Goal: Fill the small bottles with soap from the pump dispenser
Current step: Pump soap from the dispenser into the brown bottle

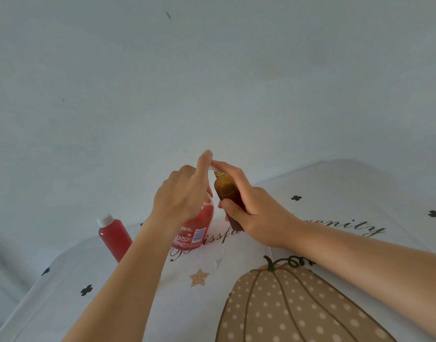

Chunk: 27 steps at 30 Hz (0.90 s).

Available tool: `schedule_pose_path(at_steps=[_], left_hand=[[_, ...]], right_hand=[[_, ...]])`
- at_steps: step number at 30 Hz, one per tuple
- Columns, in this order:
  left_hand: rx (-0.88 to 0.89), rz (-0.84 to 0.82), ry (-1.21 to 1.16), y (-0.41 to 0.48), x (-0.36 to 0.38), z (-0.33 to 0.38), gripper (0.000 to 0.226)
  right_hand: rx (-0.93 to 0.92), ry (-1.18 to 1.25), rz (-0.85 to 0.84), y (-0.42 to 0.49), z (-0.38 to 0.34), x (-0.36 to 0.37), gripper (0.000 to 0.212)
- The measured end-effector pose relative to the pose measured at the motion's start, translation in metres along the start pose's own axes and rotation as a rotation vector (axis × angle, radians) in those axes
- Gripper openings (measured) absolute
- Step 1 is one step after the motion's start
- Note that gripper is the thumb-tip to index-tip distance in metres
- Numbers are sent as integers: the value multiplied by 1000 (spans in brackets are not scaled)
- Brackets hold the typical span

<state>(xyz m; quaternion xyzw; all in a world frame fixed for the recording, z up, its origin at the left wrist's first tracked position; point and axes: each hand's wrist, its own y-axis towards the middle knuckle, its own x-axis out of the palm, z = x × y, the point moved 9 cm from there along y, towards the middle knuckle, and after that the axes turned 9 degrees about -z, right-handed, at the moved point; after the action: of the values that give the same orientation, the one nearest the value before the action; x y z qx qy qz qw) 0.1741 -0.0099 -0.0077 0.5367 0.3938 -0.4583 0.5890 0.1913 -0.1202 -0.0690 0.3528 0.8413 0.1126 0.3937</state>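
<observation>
Your left hand (184, 193) grips the dispenser (197, 225) on the table (360, 188), forefinger on its top; your right hand (251, 213) holds the small bottle (225, 191) tilted at the spout (212, 168). Press slowly (the neck is narrow), with the bottle's mouth right under the spout.

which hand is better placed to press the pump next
Left: the left hand has a finger on top of the pump dispenser, while the right hand grips the amber bottle under its nozzle.
</observation>
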Motion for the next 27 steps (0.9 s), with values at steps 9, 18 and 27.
schedule_pose_path(at_steps=[9, 18, 27], left_hand=[[-97, 15, -68, -1, -3, -8, 23], [-56, 14, -75, -2, -1, -5, 17], [-104, 36, -146, -1, -1, -8, 21]], right_hand=[[-1, -27, -20, 1, -3, 1, 67], [9, -27, -17, 0, -3, 1, 68], [12, -32, -4, -1, -2, -2, 68]])
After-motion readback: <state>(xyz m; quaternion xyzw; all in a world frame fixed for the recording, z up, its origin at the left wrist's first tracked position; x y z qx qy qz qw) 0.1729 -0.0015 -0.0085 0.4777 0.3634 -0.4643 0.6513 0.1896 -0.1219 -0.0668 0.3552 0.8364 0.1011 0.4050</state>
